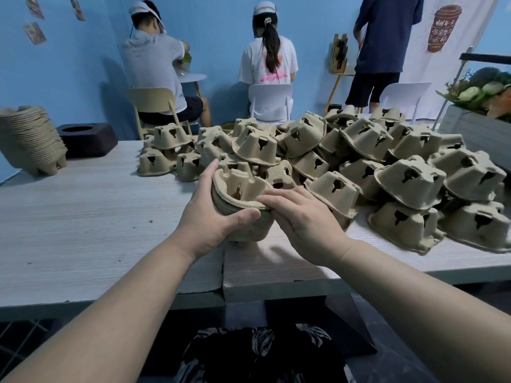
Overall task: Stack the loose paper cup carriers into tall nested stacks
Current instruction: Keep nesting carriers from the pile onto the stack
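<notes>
A blue-walled room holds a long, pale wood-grain table (83,217) made of two tops pushed together, with a seam running toward the person working at it. Across its middle and right side lies a big heap of loose paper cup carriers (359,161), tan moulded pulp, most of them upside down and tumbled over one another.

At the near edge of that heap, the person holds a short nested stack of carriers (240,214), open side up, tilted slightly toward them. The left hand (207,217) wraps the stack's left side, fingers curled behind it and the thumb pressed across its front wall. The right hand (301,217) lies over the stack's right rim, fingers curled down onto the edge of the top carrier. Both bare forearms reach in from the bottom.

At the table's far left stands a taller finished stack (33,139), leaning a little, well apart from the heap. Just beside it sits a dark square block with a round hole (85,139).

Behind the table, two people in white caps sit on chairs with their backs turned, and a third person in dark clothes stands at the right near a white banner printed with a coffee cup (445,29). A planter of greenery (481,92) sits at the far right.
</notes>
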`<state>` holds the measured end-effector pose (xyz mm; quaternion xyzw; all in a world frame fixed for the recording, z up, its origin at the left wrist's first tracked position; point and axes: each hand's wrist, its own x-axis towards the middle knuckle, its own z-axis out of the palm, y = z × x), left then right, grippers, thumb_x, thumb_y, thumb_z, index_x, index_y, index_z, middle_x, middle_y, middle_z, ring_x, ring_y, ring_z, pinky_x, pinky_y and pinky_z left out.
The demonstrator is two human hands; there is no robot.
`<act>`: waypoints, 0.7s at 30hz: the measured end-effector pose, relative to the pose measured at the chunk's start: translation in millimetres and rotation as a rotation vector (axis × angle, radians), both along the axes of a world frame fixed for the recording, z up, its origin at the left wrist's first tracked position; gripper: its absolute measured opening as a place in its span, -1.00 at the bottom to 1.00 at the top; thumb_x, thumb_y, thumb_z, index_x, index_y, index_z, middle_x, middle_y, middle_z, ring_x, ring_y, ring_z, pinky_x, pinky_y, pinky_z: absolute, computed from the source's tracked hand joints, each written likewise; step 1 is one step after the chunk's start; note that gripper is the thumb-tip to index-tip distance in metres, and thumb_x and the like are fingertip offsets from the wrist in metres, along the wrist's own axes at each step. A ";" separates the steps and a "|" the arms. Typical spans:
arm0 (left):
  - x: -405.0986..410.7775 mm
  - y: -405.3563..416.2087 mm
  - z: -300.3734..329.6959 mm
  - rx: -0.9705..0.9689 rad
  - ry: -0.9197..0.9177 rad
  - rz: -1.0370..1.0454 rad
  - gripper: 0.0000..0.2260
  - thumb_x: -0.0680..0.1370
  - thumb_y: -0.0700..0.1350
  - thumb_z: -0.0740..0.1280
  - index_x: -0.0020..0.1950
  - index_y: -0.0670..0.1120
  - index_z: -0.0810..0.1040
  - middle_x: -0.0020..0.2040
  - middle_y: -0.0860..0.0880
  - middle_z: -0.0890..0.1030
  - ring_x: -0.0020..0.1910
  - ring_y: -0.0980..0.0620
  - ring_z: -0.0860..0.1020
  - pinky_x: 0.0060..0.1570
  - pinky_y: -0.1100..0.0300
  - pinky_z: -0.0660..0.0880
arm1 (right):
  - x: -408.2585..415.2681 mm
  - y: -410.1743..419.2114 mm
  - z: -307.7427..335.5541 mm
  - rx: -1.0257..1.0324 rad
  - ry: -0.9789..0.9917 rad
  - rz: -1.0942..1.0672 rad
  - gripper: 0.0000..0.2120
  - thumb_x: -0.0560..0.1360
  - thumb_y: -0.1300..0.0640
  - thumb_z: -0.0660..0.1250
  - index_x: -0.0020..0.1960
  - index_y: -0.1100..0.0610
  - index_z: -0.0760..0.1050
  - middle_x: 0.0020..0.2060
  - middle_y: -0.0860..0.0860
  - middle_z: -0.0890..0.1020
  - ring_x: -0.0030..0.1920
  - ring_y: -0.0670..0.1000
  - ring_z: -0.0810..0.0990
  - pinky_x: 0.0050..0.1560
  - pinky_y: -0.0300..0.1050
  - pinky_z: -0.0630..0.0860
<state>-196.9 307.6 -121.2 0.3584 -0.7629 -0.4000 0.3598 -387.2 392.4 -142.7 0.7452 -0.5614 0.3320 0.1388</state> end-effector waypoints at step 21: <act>-38.8 18.2 -3.0 0.009 0.031 -0.038 0.05 0.04 0.32 0.53 0.48 0.15 0.23 0.39 0.08 0.42 0.34 0.11 0.42 0.40 0.02 0.37 | -67.4 39.7 -3.8 0.073 -0.013 -0.551 -0.73 0.29 0.05 0.52 -0.18 0.17 0.51 -0.19 0.10 0.51 -0.15 0.18 0.47 -0.18 -0.07 0.42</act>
